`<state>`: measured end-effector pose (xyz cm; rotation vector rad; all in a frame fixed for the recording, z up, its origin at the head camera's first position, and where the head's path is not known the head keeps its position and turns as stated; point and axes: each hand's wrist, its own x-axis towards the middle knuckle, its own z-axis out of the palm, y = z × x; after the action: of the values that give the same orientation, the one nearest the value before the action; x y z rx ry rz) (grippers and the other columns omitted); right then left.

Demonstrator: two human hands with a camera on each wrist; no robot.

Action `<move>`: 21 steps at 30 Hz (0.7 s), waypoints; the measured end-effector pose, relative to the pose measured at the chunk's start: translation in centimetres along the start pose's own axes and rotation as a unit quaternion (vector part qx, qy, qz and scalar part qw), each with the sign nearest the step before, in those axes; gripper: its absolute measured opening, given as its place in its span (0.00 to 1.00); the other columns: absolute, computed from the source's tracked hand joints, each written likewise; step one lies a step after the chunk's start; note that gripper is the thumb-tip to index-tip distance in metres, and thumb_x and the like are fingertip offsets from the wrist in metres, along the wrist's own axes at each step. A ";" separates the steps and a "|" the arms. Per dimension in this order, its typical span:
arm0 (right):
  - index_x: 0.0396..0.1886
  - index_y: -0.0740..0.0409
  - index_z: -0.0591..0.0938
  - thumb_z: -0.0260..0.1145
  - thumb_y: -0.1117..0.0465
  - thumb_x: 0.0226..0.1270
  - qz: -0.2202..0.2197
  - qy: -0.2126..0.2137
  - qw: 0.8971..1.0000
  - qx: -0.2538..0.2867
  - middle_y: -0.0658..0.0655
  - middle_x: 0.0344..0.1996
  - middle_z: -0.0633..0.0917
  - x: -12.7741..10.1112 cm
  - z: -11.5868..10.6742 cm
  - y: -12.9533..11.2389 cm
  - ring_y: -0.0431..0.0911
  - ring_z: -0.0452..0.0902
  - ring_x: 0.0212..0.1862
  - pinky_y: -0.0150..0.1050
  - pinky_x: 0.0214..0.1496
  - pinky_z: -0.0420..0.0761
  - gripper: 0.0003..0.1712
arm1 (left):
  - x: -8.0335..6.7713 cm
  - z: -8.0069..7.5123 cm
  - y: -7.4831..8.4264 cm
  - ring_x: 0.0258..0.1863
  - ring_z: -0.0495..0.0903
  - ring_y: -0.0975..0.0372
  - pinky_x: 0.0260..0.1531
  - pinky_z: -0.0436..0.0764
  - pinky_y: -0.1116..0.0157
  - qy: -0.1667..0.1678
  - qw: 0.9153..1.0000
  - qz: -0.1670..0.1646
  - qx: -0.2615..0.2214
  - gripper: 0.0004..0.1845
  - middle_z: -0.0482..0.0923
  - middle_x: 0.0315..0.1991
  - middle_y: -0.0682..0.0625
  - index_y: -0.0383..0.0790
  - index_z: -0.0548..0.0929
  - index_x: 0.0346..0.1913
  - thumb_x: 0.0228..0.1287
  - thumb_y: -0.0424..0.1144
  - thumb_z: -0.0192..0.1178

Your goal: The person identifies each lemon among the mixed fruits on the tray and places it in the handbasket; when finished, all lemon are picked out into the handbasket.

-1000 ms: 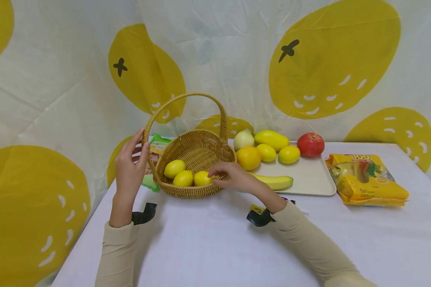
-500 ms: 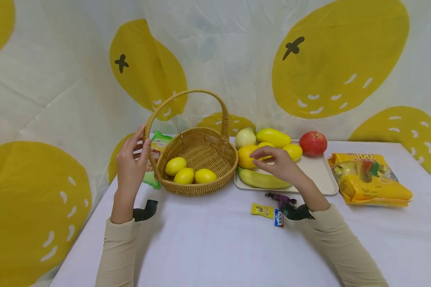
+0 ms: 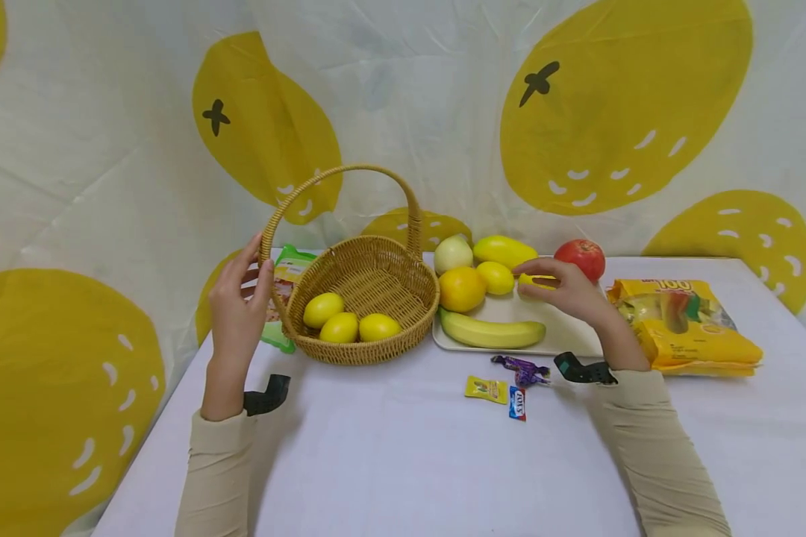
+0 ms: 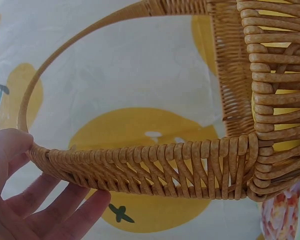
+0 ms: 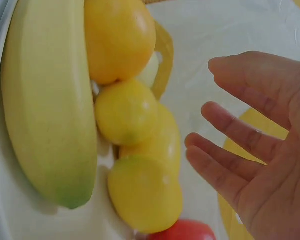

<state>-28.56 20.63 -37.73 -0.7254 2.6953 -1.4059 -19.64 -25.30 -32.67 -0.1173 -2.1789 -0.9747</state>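
Glossy yellow oval lemon [image 5: 145, 197] on the tray, right-hand end of the fruit group, mostly covered in the head view by the bare right hand [image 3: 567, 291]. Key relation, as judged: lemon lies just below and in front of the right hand's fingertips, toward the person's side of them. Right hand holds nothing, fingers extended, thumb parted; the right wrist view shows a gap to the lemon. Right hand clearly nearer; left well apart. Lemon's long axis hard to fix, shape nearly round from there.

Second lemon [image 3: 495, 277] just left of it; long yellow mango [image 3: 504, 251] behind both, round orange fruit [image 3: 462, 289] further left, round red fruit [image 3: 580, 257] behind to the right. Curved yellow-green banana [image 3: 490, 331] in front, long axis running left-right. All on the shallow off-white tray [image 3: 564, 330].

Tan woven basket [image 3: 363, 353] left of the tray, so leftward from the right hand; three yellow lemons [image 3: 339, 327] inside at its near side. Left hand [image 3: 236, 302] grips the left side of its arched woven handle [image 4: 140, 167], thumb one side, fingers the other. White-covered surface [image 3: 389, 455] beneath.
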 end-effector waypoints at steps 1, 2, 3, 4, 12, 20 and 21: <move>0.55 0.68 0.79 0.66 0.63 0.67 -0.001 0.003 1.000 -0.002 0.68 0.53 0.81 0.0 -0.1 0.3 0.60 0.71 0.60 0.52 0.66 0.71 0.20 | 0.0 0.0 0.0 0.45 0.83 0.48 0.38 0.70 0.89 0.001 1.000 0.000 0.001 0.23 0.79 0.52 0.39 0.50 0.73 0.68 0.72 0.39 0.56; 0.55 0.67 0.80 0.67 0.63 0.67 -0.002 0.007 1.000 -0.003 0.68 0.53 0.81 0.0 -0.1 0.5 0.60 0.70 0.61 0.57 0.67 0.67 0.19 | 0.0 0.0 0.0 0.45 0.83 0.49 0.38 0.70 0.89 0.001 1.000 0.001 0.002 0.23 0.79 0.51 0.39 0.49 0.73 0.68 0.72 0.38 0.56; 0.55 0.67 0.80 0.67 0.64 0.66 -0.002 0.012 1.000 -0.002 0.68 0.53 0.81 0.0 0.0 0.8 0.60 0.68 0.62 0.59 0.68 0.64 0.19 | 0.0 0.0 0.0 0.45 0.83 0.49 0.38 0.70 0.89 0.001 1.000 0.001 0.003 0.23 0.79 0.51 0.39 0.49 0.73 0.68 0.72 0.38 0.56; 0.54 0.67 0.80 0.67 0.64 0.66 0.000 0.017 1.000 -0.003 0.68 0.53 0.80 0.1 0.0 1.0 0.60 0.67 0.63 0.60 0.69 0.62 0.19 | 0.0 0.0 0.0 0.45 0.83 0.49 0.38 0.70 0.89 0.001 1.000 0.001 0.004 0.23 0.79 0.52 0.39 0.49 0.73 0.68 0.72 0.38 0.56; 0.55 0.67 0.80 0.67 0.63 0.66 0.033 0.040 0.998 -0.019 0.71 0.62 0.73 0.3 0.5 2.9 0.65 0.60 0.69 0.64 0.71 0.55 0.20 | 0.1 0.1 0.1 0.46 0.82 0.50 0.39 0.69 0.89 -0.002 1.000 0.001 0.010 0.23 0.79 0.52 0.39 0.47 0.73 0.68 0.72 0.39 0.56; 0.55 0.70 0.78 0.67 0.64 0.66 0.023 0.034 0.996 -0.076 0.76 0.64 0.67 0.3 0.3 3.7 0.70 0.57 0.67 0.68 0.68 0.55 0.21 | 0.0 0.1 -0.1 0.44 0.83 0.48 0.37 0.70 0.89 0.002 1.000 0.001 0.005 0.23 0.80 0.52 0.39 0.50 0.73 0.69 0.72 0.39 0.56; 0.55 0.70 0.78 0.67 0.64 0.66 0.019 0.035 0.996 -0.082 0.76 0.63 0.67 0.3 0.3 3.9 0.71 0.57 0.65 0.68 0.66 0.56 0.21 | 0.0 0.1 -0.1 0.44 0.83 0.48 0.37 0.70 0.89 0.003 1.000 0.002 0.004 0.23 0.80 0.52 0.39 0.50 0.73 0.68 0.72 0.38 0.56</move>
<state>-30.24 22.17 -40.86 -0.6402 2.8901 -1.2354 -19.75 -25.32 -32.74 -0.1141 -2.1771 -0.9621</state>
